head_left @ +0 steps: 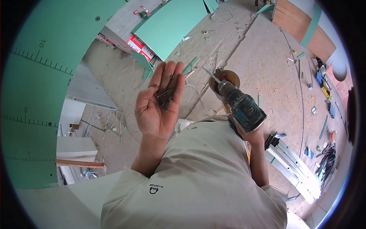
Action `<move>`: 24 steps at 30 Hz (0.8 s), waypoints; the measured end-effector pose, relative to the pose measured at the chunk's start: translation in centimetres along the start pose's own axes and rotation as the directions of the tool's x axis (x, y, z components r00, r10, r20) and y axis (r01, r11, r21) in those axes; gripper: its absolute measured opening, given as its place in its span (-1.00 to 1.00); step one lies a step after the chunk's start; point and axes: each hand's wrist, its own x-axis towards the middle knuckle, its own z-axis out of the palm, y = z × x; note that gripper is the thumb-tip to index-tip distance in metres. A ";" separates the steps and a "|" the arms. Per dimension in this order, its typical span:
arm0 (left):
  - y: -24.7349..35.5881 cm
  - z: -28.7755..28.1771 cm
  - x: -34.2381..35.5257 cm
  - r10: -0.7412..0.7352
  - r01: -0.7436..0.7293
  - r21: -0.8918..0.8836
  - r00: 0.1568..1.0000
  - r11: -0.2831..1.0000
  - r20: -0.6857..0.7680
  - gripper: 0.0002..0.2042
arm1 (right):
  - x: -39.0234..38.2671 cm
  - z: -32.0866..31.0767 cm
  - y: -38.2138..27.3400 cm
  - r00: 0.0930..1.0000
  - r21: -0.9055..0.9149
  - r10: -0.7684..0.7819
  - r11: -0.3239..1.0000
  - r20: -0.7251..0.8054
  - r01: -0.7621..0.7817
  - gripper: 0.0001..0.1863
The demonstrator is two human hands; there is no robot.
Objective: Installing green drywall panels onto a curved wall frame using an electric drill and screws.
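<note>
Palm up in the middle of the view, my left hand [152,120] is cupped, fingers held together, around several dark screws [165,98]. My right hand [256,137] grips a dark teal cordless drill [248,111] in front of my right side. A long thin bit [212,75] sticks out of its chuck, tilted up and to the left, toward my left hand but apart from it. Behind the chuck is a round, brownish bowl-like container [235,78] with small reddish bits inside, partly hidden by the drill.
A large green board [30,91] with ruler-like markings rises close on the left. Stacked green boards [173,24] lie ahead. Shiny metal channels [293,170] and coiled dark cables [327,162] are at right. Scraps litter the dusty floor [272,72].
</note>
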 end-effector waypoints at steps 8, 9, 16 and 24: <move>-0.2 -4.7 1.2 -0.073 0.093 -0.061 0.958 0.994 0.277 -0.46 | -1.4 0.0 1.8 0.973 0.131 0.229 0.964 0.028 -0.231 -0.77; -0.4 -4.7 1.5 -0.083 0.102 -0.056 0.957 0.993 0.277 -0.46 | -1.5 -0.1 2.1 0.972 0.135 0.235 0.963 0.021 -0.235 -0.77; -1.2 -4.6 2.2 -0.030 -0.005 0.220 0.987 0.976 0.160 -0.41 | -1.8 -0.2 2.7 0.909 0.099 0.393 0.908 0.139 -0.408 -0.62; -2.5 -4.1 3.7 0.059 -0.052 0.347 0.998 0.936 -0.011 -0.36 | -2.5 0.8 5.4 0.909 0.079 0.392 0.911 0.146 -0.405 -0.67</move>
